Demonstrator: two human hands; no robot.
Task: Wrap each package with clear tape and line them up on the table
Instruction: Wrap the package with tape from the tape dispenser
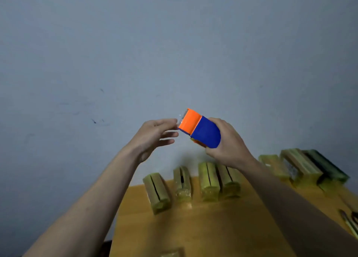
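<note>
Step in hand: getting tape end loose, up in air over table (193,227).

Right hand (228,146) wrapped round blue and orange tape dispenser (199,129), held tight.

Left hand (155,135) at orange end, fingertips (173,121) pinching at clear tape (179,121) there; hard to see if tape truly caught.

Packages (209,181) standing in row along far table edge, near wall (135,53). One more package (172,253) at near edge, mostly cut off.

Next, probably: pull tape out, bring down to package, wrap round.

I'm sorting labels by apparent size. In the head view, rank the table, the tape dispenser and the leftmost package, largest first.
1. Table
2. Tape dispenser, gripped by the right hand
3. Leftmost package

The last two look alike; the raised dispenser is nearer the camera, so their order is unsure.
</note>
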